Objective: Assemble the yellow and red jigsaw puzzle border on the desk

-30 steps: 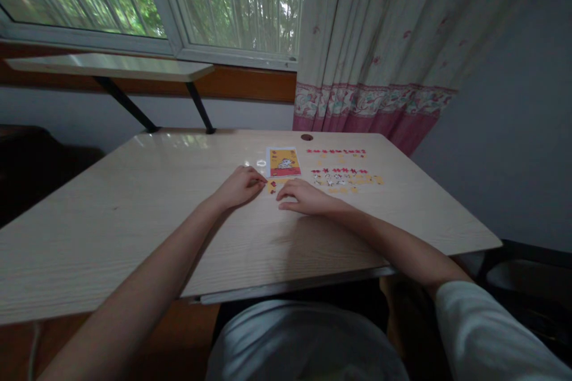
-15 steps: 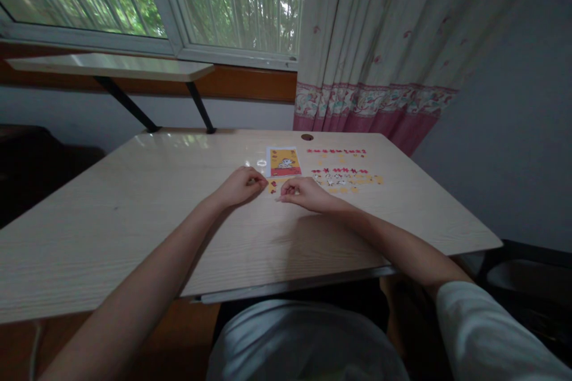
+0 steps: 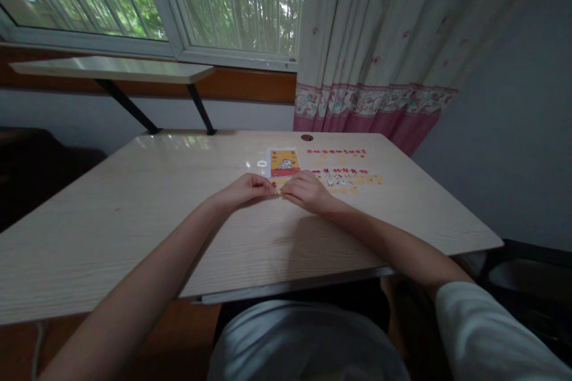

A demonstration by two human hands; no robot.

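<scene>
Room: pale wood-grain bench (image 3: 134, 202) set under a barred window (image 3: 232, 6), with a cream curtain with a pink floral hem (image 3: 379, 41) at the right and a narrow pale shelf on black brackets (image 3: 111, 67) below the sill.
Left hand (image 3: 243, 190): resting on the bench, fingers curled inward, tips pointing right toward the other hand.
Right hand (image 3: 306, 190): resting on the bench, knuckles up, fingers curled, tips pointing left.
Hands together: fingertips meet near the bench's middle; whether either one is pinching a piece is hidden by the fingers.
Small yellow and red puzzle pieces (image 3: 276, 188): flat on the bench at the meeting fingertips, mostly covered; too small to tell which way they point.
Yellow and red rectangular picture card (image 3: 285, 162): flat, just beyond the hands, with a pale figure at its centre and a red band along its near edge; its long axis runs away from the person toward the window.
Rows of loose red and yellow pieces (image 3: 344, 177): to the right of the card, laid in lines running left to right.
Round hole in the bench (image 3: 306, 137): near the far edge, beyond the card.
</scene>
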